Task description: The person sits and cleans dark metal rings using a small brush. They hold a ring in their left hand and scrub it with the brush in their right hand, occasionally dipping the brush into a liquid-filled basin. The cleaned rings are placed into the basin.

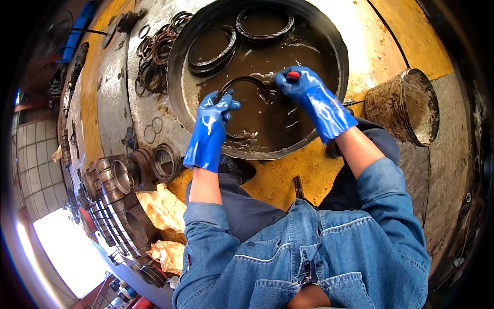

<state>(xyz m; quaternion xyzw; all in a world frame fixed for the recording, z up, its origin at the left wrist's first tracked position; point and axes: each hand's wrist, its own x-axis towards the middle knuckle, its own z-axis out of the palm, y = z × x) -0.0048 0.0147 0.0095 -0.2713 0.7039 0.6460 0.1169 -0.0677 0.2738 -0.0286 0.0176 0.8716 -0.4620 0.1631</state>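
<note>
My left hand (212,112), in a long blue rubber glove, grips the left side of a dark metal ring (241,80) over a wide round basin (177,95) of murky brown liquid. The ring's far edge arches up, and its lower part is at the liquid. My right hand (302,85), gloved alike, is closed round a tool with a red handle end (293,76), just right of the ring. The tool's working end is hidden under the glove. Dark stacked rings (213,64) lie at the basin's left, and another ring stack (265,36) at its far side.
Loose rings (154,49) are heaped on the floor left of the basin. A dirty bucket (393,105) lies tilted at the right. Cylindrical metal parts (126,175) stand in rows at the lower left, beside crumpled brown paper (163,208). A cable (392,36) crosses the floor.
</note>
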